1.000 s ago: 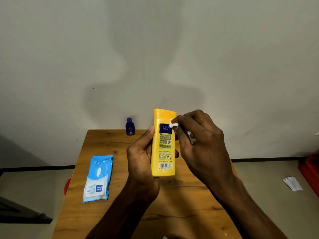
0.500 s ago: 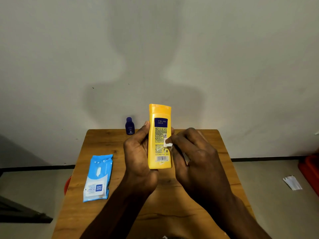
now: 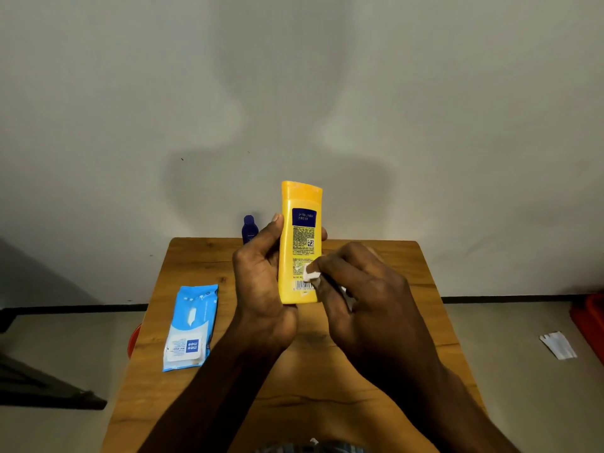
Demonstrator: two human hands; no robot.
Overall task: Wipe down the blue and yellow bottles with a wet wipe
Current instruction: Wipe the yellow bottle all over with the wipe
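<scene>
My left hand [image 3: 261,289] grips the yellow bottle [image 3: 300,223] upright above the wooden table [image 3: 408,289], its printed back label facing me. My right hand [image 3: 362,295] pinches a small folded white wet wipe [image 3: 310,274] and presses it against the lower part of the label, just above the barcode. Most of the wipe is hidden under my fingers. The small blue bottle [image 3: 249,228] stands at the table's far edge by the wall, partly behind my left thumb.
A light-blue wet wipe pack [image 3: 191,326] lies flat on the table's left side. Something red [image 3: 134,341] pokes out below the left table edge. On the floor at right lie a white paper scrap [image 3: 557,344] and a red object [image 3: 590,318].
My right hand has slid the wipe down the bottle's label, from near the cap to just above the barcode. The bottle has shifted slightly left and up in my left hand.
</scene>
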